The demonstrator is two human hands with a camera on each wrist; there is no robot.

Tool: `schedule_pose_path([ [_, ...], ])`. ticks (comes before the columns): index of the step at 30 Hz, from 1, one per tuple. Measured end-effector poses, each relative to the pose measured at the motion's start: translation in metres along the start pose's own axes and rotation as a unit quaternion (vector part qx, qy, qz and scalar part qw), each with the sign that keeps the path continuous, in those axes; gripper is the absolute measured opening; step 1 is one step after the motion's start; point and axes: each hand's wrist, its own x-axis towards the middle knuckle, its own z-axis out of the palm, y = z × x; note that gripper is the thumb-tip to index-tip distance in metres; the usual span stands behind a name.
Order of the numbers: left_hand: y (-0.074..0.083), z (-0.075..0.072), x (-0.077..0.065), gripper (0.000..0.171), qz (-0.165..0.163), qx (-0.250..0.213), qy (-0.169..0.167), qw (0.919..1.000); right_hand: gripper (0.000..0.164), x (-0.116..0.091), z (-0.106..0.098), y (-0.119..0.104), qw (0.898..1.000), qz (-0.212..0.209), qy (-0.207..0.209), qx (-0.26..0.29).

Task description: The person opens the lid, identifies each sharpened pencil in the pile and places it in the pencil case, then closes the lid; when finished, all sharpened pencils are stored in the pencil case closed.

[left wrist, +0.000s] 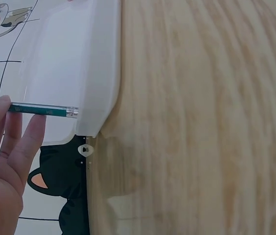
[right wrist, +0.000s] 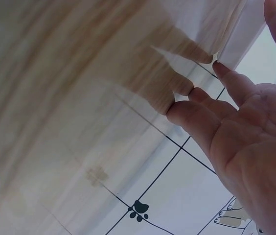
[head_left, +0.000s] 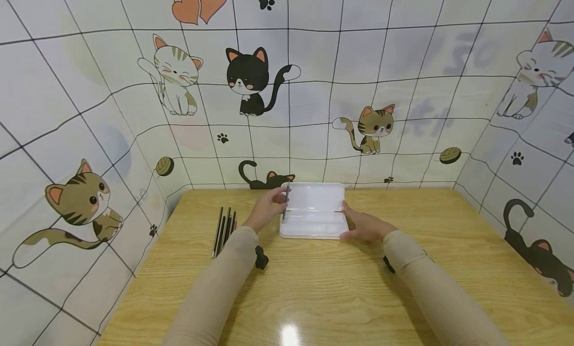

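Note:
A white plastic pencil case (head_left: 314, 227) lies opened on the table, its lid raised at the back. My left hand (head_left: 265, 207) pinches a green pencil (left wrist: 45, 110) marked HB between thumb and fingers, at the left end of the case. The pencil's silver end overlaps the case wall in the left wrist view. At the case's right end, my right hand (head_left: 365, 225) touches the side, thumb near the front corner and forefinger by the hinge. In the right wrist view its other fingers (right wrist: 192, 117) extend down to the tabletop, loosely bent.
Several dark pencils (head_left: 219, 231) lie side by side on the wood-grain table (head_left: 323, 291), left of the case and beside my left forearm. A white wall covering (head_left: 309, 102) with cartoon cats stands behind the table and along both sides.

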Motion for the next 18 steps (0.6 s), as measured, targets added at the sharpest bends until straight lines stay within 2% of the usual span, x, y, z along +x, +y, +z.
schedule_pose_path([
  [6, -0.0009, 0.005, -0.0001, 0.05, -0.007, 0.03, -0.012, 0.9995, 0.109, 0.0009, 0.0004, 0.0018, 1.0, 0.001, -0.001, 0.002],
  [12, -0.0005, 0.0063, -0.0007, 0.047, 0.005, 0.05, -0.02, 0.9986, 0.111, 0.0017, 0.0014, 0.0034, 1.0, -0.002, 0.0, 0.002],
  [18, -0.0024, 0.0083, 0.0021, 0.053, 0.023, 0.068, -0.017, 0.9973, 0.111, 0.0013, 0.0021, 0.0043, 1.0, -0.003, 0.002, 0.007],
])
